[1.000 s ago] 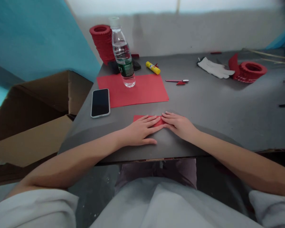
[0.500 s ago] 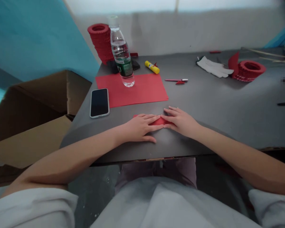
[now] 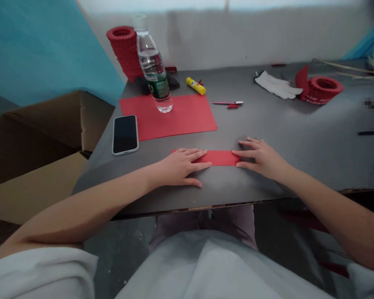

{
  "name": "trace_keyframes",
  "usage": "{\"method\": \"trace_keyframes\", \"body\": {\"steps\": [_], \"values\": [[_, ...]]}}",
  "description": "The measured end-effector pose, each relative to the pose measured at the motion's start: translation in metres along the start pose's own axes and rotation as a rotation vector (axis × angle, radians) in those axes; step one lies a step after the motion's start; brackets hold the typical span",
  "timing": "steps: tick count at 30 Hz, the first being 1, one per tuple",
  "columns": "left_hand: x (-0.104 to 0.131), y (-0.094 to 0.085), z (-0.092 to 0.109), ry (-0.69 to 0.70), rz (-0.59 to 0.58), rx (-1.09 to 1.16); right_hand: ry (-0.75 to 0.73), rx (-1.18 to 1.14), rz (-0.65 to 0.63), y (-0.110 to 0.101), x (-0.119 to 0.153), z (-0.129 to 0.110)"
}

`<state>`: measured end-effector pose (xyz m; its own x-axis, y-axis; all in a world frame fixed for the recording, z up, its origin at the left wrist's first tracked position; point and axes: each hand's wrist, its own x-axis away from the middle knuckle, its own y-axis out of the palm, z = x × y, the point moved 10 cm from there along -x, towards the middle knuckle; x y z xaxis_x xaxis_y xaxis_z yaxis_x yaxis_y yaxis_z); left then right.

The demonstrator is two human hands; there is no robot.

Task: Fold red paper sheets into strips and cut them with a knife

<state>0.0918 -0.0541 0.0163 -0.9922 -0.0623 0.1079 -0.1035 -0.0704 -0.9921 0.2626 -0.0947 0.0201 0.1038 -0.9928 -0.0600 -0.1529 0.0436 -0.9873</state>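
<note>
A narrow strip of red paper (image 3: 222, 158) lies flat on the grey table near its front edge. My left hand (image 3: 183, 167) rests flat over the strip's left part, fingers stretched out and thumb apart, hiding some of it. At the strip's right end, the fingertips of my right hand (image 3: 262, 160) touch the paper with the fingers spread. Beyond my hands are larger red sheets (image 3: 187, 118) and a phone (image 3: 125, 135) lying face up.
A water bottle (image 3: 157, 79) stands on the red sheets before a red pleated paper roll (image 3: 124, 54). Farther back lie a yellow glue stick (image 3: 195, 86), a pen (image 3: 226, 103), a white glove (image 3: 277, 85) and another pleated roll (image 3: 326, 89). A cardboard box (image 3: 50, 124) stands left of the table.
My right hand has slid right along the red strip, away from my left hand, so more paper shows between them. My left hand stays over the strip. The view has shifted slightly.
</note>
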Motion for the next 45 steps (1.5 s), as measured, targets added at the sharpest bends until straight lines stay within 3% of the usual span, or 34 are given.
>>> {"method": "trace_keyframes", "body": {"steps": [4, 7, 9, 11, 14, 17, 20, 28, 37, 45], "values": [[0.000, 0.000, 0.000, 0.012, 0.012, -0.009, 0.066, -0.032, -0.020, -0.003, 0.007, 0.018], [0.000, -0.001, 0.001, 0.031, 0.040, -0.011, 0.075, -0.120, 0.020, -0.019, 0.002, 0.013], [-0.001, -0.002, 0.001, 0.041, 0.048, -0.008, 0.057, -0.197, 0.105, -0.033, -0.005, -0.003], [-0.002, -0.002, 0.001, 0.051, 0.055, -0.007, -0.045, -0.237, 0.118, -0.035, -0.014, -0.036], [-0.004, -0.003, 0.002, 0.061, 0.083, -0.004, -0.254, -0.188, -0.021, -0.007, -0.025, -0.091], [-0.004, -0.004, 0.001, 0.070, 0.115, 0.014, -0.270, -0.128, -0.056, 0.018, -0.029, -0.106], [0.000, -0.003, -0.001, 0.082, 0.125, 0.033, -0.271, -0.106, -0.044, 0.028, -0.027, -0.101], [0.020, 0.001, -0.018, 0.085, 0.092, 0.031, -0.368, -0.029, -0.105, 0.028, -0.013, -0.091], [0.059, 0.004, -0.043, 0.020, 0.021, -0.030, -0.387, -0.094, -0.134, 0.022, -0.007, -0.078], [0.094, 0.003, -0.054, -0.065, 0.068, -0.005, -0.292, -0.171, -0.175, 0.016, 0.014, -0.039]]}}
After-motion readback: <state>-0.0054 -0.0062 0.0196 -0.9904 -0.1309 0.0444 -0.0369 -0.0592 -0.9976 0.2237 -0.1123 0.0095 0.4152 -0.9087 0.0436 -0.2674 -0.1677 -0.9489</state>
